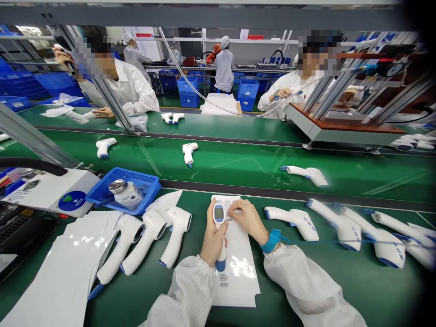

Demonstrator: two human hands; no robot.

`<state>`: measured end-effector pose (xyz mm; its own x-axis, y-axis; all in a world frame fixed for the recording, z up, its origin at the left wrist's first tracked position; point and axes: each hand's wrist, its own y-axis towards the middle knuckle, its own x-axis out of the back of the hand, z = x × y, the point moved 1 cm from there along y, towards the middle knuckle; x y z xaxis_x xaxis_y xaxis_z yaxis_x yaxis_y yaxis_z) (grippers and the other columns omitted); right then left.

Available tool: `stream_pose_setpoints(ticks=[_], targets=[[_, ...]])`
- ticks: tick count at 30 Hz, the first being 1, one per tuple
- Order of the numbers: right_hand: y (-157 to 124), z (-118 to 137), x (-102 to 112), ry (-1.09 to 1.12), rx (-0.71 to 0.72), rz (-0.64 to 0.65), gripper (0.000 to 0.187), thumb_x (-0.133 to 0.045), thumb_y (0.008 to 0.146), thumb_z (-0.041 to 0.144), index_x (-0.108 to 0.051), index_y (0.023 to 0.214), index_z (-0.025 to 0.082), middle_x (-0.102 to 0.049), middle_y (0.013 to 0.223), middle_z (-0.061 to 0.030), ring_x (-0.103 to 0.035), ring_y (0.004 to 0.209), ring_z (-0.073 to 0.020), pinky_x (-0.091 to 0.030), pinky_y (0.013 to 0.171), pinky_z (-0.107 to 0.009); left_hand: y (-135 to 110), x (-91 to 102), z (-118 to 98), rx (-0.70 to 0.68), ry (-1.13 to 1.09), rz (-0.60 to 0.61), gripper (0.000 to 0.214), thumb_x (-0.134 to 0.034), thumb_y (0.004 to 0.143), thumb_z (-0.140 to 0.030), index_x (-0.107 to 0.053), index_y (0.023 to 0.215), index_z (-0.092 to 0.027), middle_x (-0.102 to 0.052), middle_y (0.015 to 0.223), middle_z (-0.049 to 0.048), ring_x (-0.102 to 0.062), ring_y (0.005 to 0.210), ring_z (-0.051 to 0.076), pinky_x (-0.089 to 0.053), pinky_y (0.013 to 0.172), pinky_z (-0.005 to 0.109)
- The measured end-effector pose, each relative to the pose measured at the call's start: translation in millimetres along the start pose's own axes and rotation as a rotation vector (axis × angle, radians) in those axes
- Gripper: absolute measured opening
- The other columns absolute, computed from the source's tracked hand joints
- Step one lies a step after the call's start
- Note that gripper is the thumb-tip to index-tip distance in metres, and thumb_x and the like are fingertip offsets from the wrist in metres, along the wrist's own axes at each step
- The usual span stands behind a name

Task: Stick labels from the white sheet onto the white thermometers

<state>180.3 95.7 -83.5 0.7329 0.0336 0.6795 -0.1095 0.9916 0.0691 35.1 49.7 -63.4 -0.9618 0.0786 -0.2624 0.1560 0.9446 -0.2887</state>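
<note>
Well, the left hand [214, 240] has its fingers [221, 238] curled around the grip of a white thermometer [218, 215], held upright above a stack of paper [236, 277]. The right hand [247, 221] rests on that stack, its fingers [234, 208] pressed together, pinching nothing. A firm grip and flat paper probably matter most here.

The left hand [214, 240] hides most of the handle of the white infrared thermometer [218, 214], whose display is too small to read (so is the print on the paper sheets [236, 281]). At 3 o'clock, the farthest white thermometers [420, 238] blur darkly and run off the edge.
</note>
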Motion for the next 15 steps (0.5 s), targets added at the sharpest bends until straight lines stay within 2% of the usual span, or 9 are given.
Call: stream_pose_setpoints(ticks=[3, 6, 8, 10, 11, 12, 14, 15], targets=[[-8.6, 11.9, 6.3, -0.013, 0.063, 0.021, 0.009, -0.062, 0.078, 0.016, -0.062, 0.071, 0.022, -0.068, 0.089, -0.0031, -0.057, 0.094, -0.0245, -0.039, 0.087, -0.041, 1.5, 0.8, 3.5, -0.046, 0.022, -0.009, 0.075, -0.054, 0.088, -0.031, -0.012, 0.151, -0.034, -0.058, 0.089, -0.0001, -0.036, 0.039, 0.004, -0.037, 0.036, 0.019], [-28.4, 27.9, 21.9, 0.042, 0.172, 0.170, 0.013, -0.060, 0.076, 0.010, -0.059, 0.071, 0.023, -0.066, 0.084, -0.0014, -0.059, 0.085, -0.0207, -0.042, 0.081, -0.037, 1.0, 1.9, 6.7, -0.066, 0.006, -0.006, 0.073, -0.054, 0.088, -0.032, -0.015, 0.150, -0.036, -0.059, 0.114, 0.0055, -0.048, 0.048, 0.006, -0.041, 0.040, 0.020], [-41.1, 39.3, 33.7, 0.189, 0.163, 0.371, 0.014, -0.058, 0.077, 0.009, -0.059, 0.073, 0.023, -0.065, 0.081, 0.0001, -0.060, 0.075, -0.0172, -0.046, 0.073, -0.032, 0.6, 2.5, 7.2, -0.123, 0.016, -0.028, 0.068, -0.056, 0.088, -0.030, -0.023, 0.148, -0.036, -0.052, 0.132, 0.0061, -0.062, 0.077, 0.013, -0.051, 0.060, 0.022], [-47.1, 49.8, 42.4, 0.354, 0.094, 0.536, 0.013, -0.059, 0.077, 0.010, -0.060, 0.073, 0.023, -0.065, 0.080, 0.0009, -0.059, 0.070, -0.0147, -0.047, 0.067, -0.028, 0.6, 2.8, 6.5, -0.195, 0.031, -0.059, 0.064, -0.057, 0.088, -0.027, -0.031, 0.146, -0.033, -0.045, 0.142, 0.0039, -0.056, 0.112, 0.018, -0.049, 0.086, 0.024], [-46.5, 54.1, 44.8, 0.401, 0.069, 0.559, 0.012, -0.060, 0.077, 0.011, -0.060, 0.073, 0.022, -0.065, 0.081, 0.0007, -0.059, 0.070, -0.0143, -0.047, 0.066, -0.027, 0.6, 2.7, 6.2, -0.209, 0.031, -0.063, 0.063, -0.058, 0.089, -0.027, -0.032, 0.146, -0.032, -0.043, 0.143, 0.0037, -0.053, 0.118, 0.019, -0.047, 0.091, 0.024], [-43.5, 57.6, 45.8, 0.414, 0.058, 0.532, 0.011, -0.060, 0.077, 0.012, -0.060, 0.072, 0.022, -0.065, 0.084, -0.0001, -0.059, 0.072, -0.0144, -0.047, 0.065, -0.027, 0.8, 2.4, 6.1, -0.196, 0.023, -0.050, 0.064, -0.058, 0.089, -0.029, -0.030, 0.147, -0.032, -0.044, 0.143, 0.0046, -0.055, 0.113, 0.019, -0.049, 0.086, 0.024], [-32.2, 61.2, 44.5, 0.369, 0.067, 0.380, 0.011, -0.060, 0.077, 0.013, -0.062, 0.071, 0.022, -0.064, 0.094, -0.0022, -0.060, 0.081, -0.0158, -0.046, 0.068, -0.027, 1.2, 1.7, 6.5, -0.122, -0.004, -0.003, 0.072, -0.058, 0.088, -0.036, -0.022, 0.149, -0.033, -0.048, 0.138, 0.0085, -0.062, 0.083, 0.015, -0.050, 0.060, 0.021], [-25.2, 61.8, 42.8, 0.338, 0.079, 0.300, 0.011, -0.060, 0.077, 0.013, -0.063, 0.071, 0.022, -0.063, 0.098, -0.0032, -0.059, 0.087, -0.0170, -0.046, 0.070, -0.028, 1.4, 1.5, 6.7, -0.088, -0.018, 0.014, 0.076, -0.059, 0.087, -0.038, -0.018, 0.150, -0.033, -0.050, 0.136, 0.0100, -0.058, 0.068, 0.011, -0.045, 0.048, 0.020]])
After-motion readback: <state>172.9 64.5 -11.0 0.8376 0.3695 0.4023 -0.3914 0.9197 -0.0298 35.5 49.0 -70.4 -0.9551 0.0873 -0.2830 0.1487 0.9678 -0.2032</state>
